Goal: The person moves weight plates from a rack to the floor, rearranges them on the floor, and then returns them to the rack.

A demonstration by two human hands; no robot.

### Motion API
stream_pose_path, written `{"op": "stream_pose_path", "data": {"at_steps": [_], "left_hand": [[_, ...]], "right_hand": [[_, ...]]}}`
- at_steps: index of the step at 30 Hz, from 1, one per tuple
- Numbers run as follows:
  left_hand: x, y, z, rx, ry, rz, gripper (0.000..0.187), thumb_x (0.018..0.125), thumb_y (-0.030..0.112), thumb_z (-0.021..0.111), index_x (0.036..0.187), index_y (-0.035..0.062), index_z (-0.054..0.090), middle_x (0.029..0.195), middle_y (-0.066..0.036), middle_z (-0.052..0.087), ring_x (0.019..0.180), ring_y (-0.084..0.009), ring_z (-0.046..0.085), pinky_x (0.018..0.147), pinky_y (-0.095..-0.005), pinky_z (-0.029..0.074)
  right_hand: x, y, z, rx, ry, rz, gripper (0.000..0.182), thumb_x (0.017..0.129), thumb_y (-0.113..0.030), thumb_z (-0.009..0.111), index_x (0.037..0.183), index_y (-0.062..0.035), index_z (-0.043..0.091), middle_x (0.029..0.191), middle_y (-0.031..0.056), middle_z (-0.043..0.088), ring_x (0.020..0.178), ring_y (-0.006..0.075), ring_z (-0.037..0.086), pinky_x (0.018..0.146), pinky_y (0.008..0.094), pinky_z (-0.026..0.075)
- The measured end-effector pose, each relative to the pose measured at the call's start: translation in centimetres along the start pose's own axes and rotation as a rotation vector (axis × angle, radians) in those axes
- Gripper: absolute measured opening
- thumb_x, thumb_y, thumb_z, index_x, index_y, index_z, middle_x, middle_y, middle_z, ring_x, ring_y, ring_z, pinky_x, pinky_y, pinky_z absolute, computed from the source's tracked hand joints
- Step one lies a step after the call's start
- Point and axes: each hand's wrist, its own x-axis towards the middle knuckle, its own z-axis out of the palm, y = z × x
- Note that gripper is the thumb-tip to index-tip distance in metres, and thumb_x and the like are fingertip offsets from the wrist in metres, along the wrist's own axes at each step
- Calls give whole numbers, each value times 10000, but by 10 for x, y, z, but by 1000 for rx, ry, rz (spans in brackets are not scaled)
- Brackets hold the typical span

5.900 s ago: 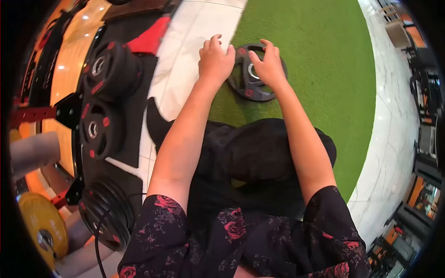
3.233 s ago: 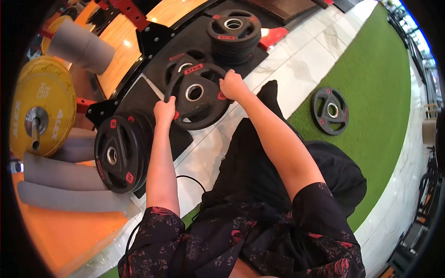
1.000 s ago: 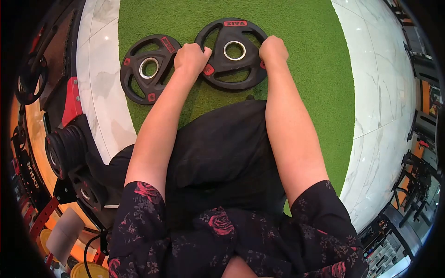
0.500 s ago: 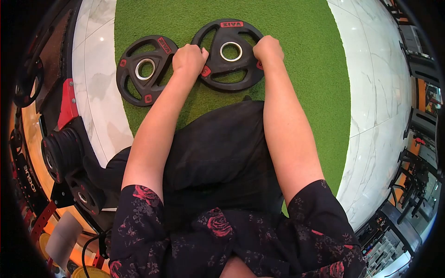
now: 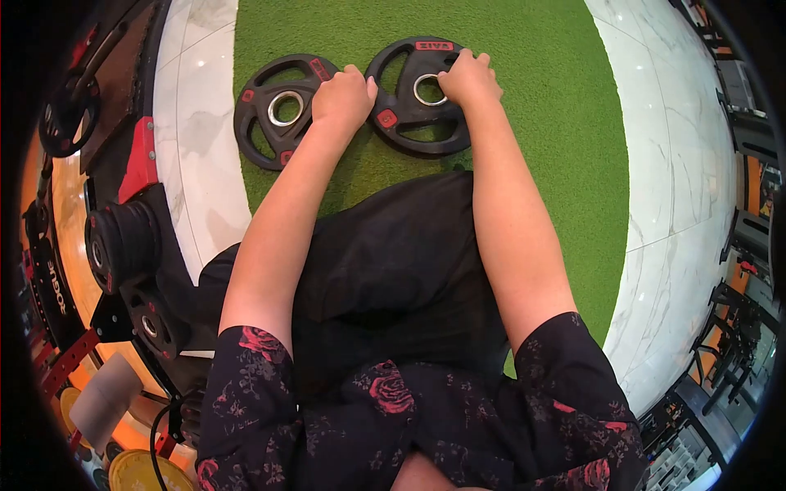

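Note:
Two black weight plates with red labels and metal-ringed centre holes lie flat, side by side, on green turf. My left hand (image 5: 343,100) is closed at the right edge of the smaller weight plate (image 5: 264,106), its thumb beside the rim of the larger weight plate (image 5: 399,88). Its fingertips are hidden, so what they grip cannot be made out. My right hand (image 5: 472,80) rests over the larger plate's right side. The fingers there look loose and apart, with the thumb near the metal ring of the centre hole.
Green turf (image 5: 557,131) lies under the plates, bordered by pale marble tiles (image 5: 679,139). On the left, a stack of black plates (image 5: 123,245) stands by a red bracket (image 5: 141,159). A yellow plate (image 5: 139,470) is at lower left. Gym machines line the right edge.
My right hand has loosened from the larger plate's right rim and shifted inward toward its centre hole. My left hand has drawn slightly left relative to that plate. The whole view has shifted.

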Motion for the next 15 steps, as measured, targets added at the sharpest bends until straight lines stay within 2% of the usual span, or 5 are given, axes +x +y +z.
{"op": "stream_pose_path", "data": {"at_steps": [4, 8, 13, 15], "left_hand": [[-15, -35, -28, 4, 59, -13, 438, 1001, 386, 570, 1079, -41, 626, 1011, -238, 737, 953, -429, 729, 833, -503, 598], [-41, -102, -78, 52, 170, -146, 403, 990, 355, 558, 1084, -32, 620, 993, -260, 734, 943, -437, 726, 824, -516, 593], [-102, -204, -144, 126, 269, -354, 460, 974, 411, 554, 1111, -18, 647, 1004, -253, 740, 917, -423, 736, 786, -527, 593], [-131, -243, -163, 88, 286, -445, 480, 963, 455, 556, 1147, 25, 668, 1064, -238, 736, 1003, -425, 715, 860, -524, 571]], "right_hand": [[-10, -11, 3, -19, 10, -70, 633, 929, -352, 686, 1463, -89, 472, 1519, 188, 430, 1398, 392, 464, 1074, 620, 432], [-24, -38, 16, -22, 66, -175, 624, 961, -406, 653, 1461, -84, 460, 1513, 188, 437, 1370, 403, 496, 1048, 597, 470], [-68, -107, 20, -64, 136, -420, 498, 981, -339, 605, 1377, -52, 508, 1449, 212, 492, 1279, 429, 565, 1000, 576, 507], [-88, -144, 34, 87, 207, -561, 418, 1001, -301, 553, 1322, -33, 545, 1375, 228, 556, 1204, 438, 606, 986, 553, 512]]}}
